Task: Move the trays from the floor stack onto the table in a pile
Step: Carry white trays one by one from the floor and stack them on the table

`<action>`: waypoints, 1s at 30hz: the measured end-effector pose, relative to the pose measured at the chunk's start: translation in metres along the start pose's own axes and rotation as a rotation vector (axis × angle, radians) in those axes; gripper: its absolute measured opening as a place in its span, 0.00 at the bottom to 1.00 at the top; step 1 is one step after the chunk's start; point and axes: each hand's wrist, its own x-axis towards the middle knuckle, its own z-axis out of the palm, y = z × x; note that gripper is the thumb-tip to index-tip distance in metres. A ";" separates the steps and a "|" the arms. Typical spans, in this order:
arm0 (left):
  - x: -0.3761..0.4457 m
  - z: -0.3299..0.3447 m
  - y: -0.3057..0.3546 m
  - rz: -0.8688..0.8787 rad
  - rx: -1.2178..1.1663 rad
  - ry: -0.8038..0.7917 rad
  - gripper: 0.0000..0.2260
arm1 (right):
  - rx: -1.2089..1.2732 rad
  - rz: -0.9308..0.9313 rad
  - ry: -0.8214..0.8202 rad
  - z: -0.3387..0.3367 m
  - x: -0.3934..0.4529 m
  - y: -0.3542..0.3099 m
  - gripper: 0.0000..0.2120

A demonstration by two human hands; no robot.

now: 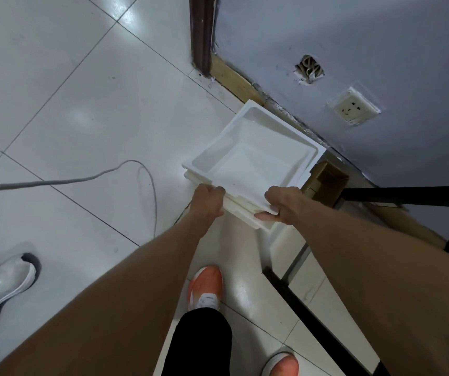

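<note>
A stack of white square trays [253, 156] rests on the tiled floor next to the wall. The top tray lies slightly askew on the ones under it. My left hand [208, 200] grips the near left corner of the stack's upper trays. My right hand [281, 206] pinches the near right edge, thumb on top, fingers underneath. Both arms reach forward and down from the bottom of the view. The table's top is not in view.
A grey cable [82, 180] loops across the floor to the left. A cardboard box [326, 183] and black frame bars [407, 195] stand right of the trays. My orange shoes [205, 286] are below the trays; another person's white shoe [0, 289] is at far left.
</note>
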 end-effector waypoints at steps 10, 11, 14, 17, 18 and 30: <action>0.009 -0.016 0.017 -0.159 -0.296 -0.135 0.25 | 0.109 0.073 0.103 -0.009 -0.014 -0.013 0.12; 0.009 -0.018 0.019 -0.148 -0.324 -0.130 0.26 | 0.117 0.071 0.140 -0.009 -0.017 -0.013 0.12; 0.012 -0.022 0.028 -0.079 -0.376 -0.009 0.30 | 0.081 0.011 0.251 -0.010 -0.018 -0.014 0.11; 0.008 -0.028 0.044 -0.012 -0.333 0.107 0.35 | 0.111 -0.005 0.307 -0.015 -0.023 -0.017 0.06; 0.005 -0.030 0.050 -0.009 -0.313 0.119 0.36 | 0.099 -0.025 0.317 -0.017 -0.026 -0.018 0.03; -0.113 -0.055 0.127 0.017 0.147 0.375 0.19 | -0.063 -0.175 0.294 -0.033 -0.140 -0.028 0.14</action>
